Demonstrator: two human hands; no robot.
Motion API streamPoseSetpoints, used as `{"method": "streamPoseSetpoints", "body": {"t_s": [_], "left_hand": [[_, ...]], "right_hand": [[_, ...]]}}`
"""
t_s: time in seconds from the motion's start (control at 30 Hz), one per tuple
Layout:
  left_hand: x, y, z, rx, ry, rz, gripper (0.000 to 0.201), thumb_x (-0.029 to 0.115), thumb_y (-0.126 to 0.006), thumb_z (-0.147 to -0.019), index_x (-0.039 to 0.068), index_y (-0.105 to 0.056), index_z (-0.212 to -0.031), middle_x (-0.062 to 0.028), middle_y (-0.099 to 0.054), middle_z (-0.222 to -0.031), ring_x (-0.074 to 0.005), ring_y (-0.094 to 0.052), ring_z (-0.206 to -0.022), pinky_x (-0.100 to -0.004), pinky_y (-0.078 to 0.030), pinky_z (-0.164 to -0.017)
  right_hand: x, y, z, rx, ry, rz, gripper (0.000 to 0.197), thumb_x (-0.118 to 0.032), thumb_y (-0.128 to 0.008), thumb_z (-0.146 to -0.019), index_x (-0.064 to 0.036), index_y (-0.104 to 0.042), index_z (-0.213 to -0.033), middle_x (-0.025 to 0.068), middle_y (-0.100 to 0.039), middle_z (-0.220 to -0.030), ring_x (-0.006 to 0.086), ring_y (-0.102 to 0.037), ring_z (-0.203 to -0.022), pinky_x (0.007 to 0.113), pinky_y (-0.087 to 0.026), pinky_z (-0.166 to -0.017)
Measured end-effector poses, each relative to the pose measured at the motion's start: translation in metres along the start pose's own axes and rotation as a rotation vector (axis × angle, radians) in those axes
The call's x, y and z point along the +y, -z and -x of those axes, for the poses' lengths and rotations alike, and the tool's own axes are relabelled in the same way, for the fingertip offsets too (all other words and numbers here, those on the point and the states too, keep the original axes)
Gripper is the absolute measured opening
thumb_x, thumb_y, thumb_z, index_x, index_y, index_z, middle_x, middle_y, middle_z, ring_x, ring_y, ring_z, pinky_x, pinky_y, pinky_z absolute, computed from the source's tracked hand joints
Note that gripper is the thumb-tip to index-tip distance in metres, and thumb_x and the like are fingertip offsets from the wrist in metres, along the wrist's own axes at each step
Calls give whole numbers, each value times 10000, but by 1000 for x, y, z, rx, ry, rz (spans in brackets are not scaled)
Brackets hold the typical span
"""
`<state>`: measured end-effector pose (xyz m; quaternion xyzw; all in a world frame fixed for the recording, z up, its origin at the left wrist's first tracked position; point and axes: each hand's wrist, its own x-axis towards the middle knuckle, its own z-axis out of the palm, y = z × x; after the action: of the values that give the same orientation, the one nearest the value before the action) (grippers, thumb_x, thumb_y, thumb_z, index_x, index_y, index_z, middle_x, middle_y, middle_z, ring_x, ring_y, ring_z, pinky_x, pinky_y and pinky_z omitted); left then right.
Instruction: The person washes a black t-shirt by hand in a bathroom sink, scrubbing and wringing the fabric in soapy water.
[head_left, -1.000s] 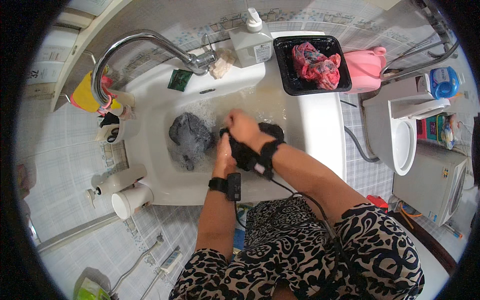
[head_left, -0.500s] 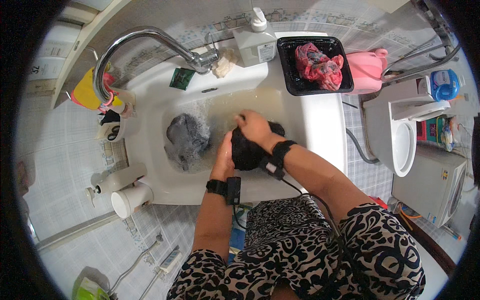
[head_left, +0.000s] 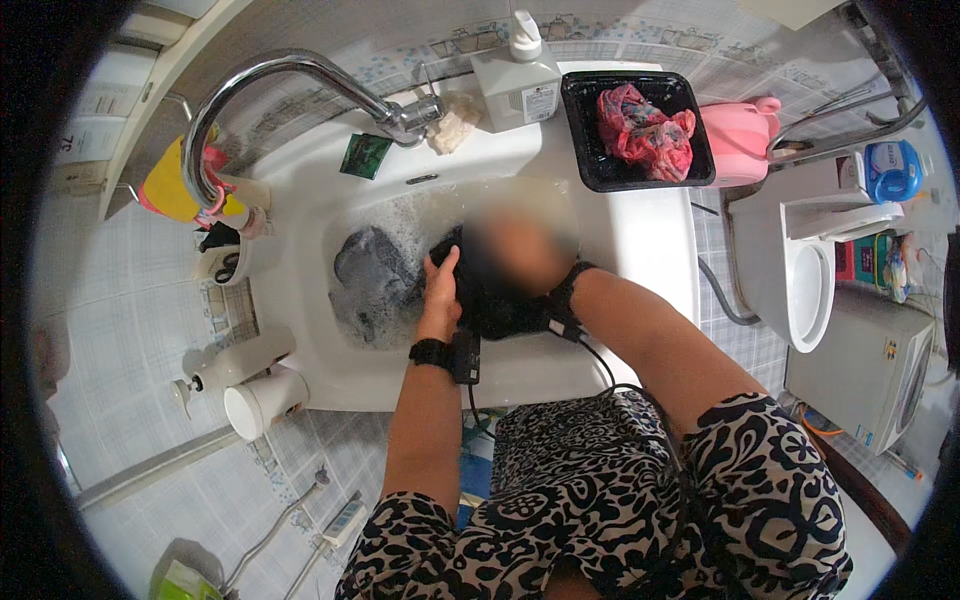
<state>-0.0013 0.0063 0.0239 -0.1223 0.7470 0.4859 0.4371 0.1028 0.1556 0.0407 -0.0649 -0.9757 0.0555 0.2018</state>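
In the white sink [head_left: 640, 260], black wet cloth [head_left: 505, 315] is bunched in cloudy water. My left hand [head_left: 442, 288] grips its left side, thumb up and the other fingers partly hidden by the fabric. Over the right part of the black cloth is my right hand [head_left: 520, 245], smeared by a blurred patch, so its fingers cannot be made out. To the left of my hands a dark grey cloth [head_left: 372, 285] lies soaking among suds.
A chrome faucet [head_left: 290, 62] arches over the left rim. Along the back stand a green sachet [head_left: 365, 156], a pump bottle [head_left: 518, 85] and a black tray [head_left: 580, 165] holding a crumpled red plastic bag [head_left: 645, 132]. White containers [head_left: 265, 402] stand at the left.
My left hand has moved slightly left and turned, its thumb now pointing up. The black cloth has spread lower and further left. My right hand has become blurred.
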Motion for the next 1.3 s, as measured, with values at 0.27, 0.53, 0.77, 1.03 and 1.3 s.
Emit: {"method": "streamPoseSetpoints", "body": {"t_s": [0.27,0.53,0.77,1.03,1.3], "left_hand": [[9,-8,2,-61,98,181,981,663,-498,-779,106,-39,-1444,-156,-26,-1493,-355,-95,-1361,-554,-200,-1026],[-29,7,-33,-922,-107,813,626,533,-449,-883,17,-439,-1237,-119,-549,-1133,-205,-526,-1068,-327,-455,-869],[6,-22,24,-148,-65,191,535,407,-493,-886,20,-464,-1254,-111,-476,-1277,-219,-469,-1147,-353,-418,-915],[-13,-8,32,-295,-43,458,437,242,-573,-842,71,-459,-1227,-102,-529,-1153,-244,-532,-1044,-379,-462,-856],[5,2,33,-204,-167,430,556,253,-591,-865,146,-338,-1348,-131,-394,-1326,-295,-463,-1137,-415,-435,-901]], "right_hand": [[-6,-24,-9,-13,-157,-730,121,-64,-496,-841,-23,-562,-933,125,-578,-922,226,-572,-801,317,-465,-741],[-59,36,1,-145,-298,-1071,356,-3,-587,-685,-51,-575,-1037,119,-503,-1087,273,-450,-1107,380,-364,-942],[-37,1,-18,-48,-366,-638,183,-171,-561,-787,-13,-571,-878,169,-569,-838,338,-545,-784,425,-435,-745],[-15,-26,2,-168,-625,-708,233,-166,-537,-813,-11,-535,-987,220,-526,-1009,405,-544,-888,461,-451,-777],[14,-19,1,-100,-656,-549,480,-172,-601,-787,-66,-447,-1229,207,-397,-1229,397,-482,-1062,435,-439,-877]]}}
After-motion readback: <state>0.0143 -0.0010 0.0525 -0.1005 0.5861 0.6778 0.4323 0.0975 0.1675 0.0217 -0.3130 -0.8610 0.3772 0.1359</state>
